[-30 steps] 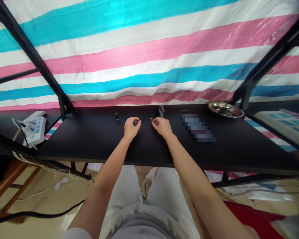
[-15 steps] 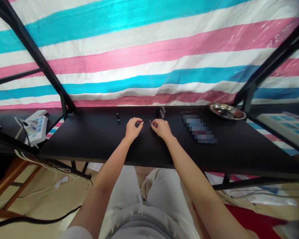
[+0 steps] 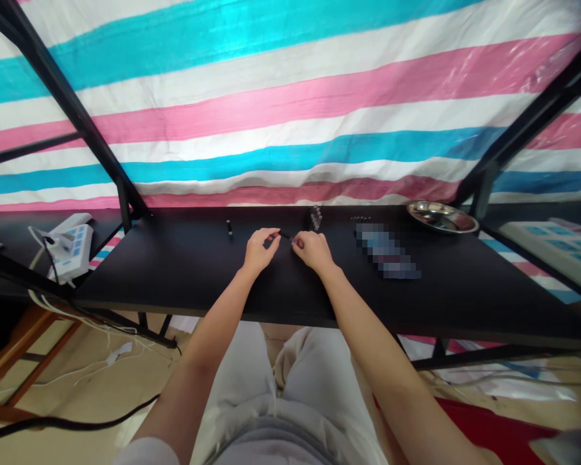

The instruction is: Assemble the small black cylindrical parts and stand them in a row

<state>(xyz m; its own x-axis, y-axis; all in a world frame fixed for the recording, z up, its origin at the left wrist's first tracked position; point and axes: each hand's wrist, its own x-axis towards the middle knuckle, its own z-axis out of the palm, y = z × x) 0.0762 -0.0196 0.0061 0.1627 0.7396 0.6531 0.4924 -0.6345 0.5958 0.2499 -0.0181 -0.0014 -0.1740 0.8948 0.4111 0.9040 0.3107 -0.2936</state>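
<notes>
Presently gripping slim black rod (image 3: 285, 236) between left fingers (image 3: 271, 231) and right fingers (image 3: 301, 238); well behind front edge of desk (image 3: 174, 278), with open room leftward; tilted down rightward, nearly level earlier.

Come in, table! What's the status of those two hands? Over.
Left hand and right hand pinching opposite ends of small dark stick. Stick bridging the gap. Nothing seen blocking it; small pale pieces just beyond right hand.

From the person's head, one camera looks forward and down, closest to the trousers (image 3: 314, 381), with left hand (image 3: 257, 253) and right hand (image 3: 316, 250) mid-view and the striped sheet (image 3: 290, 116) beyond.
</notes>
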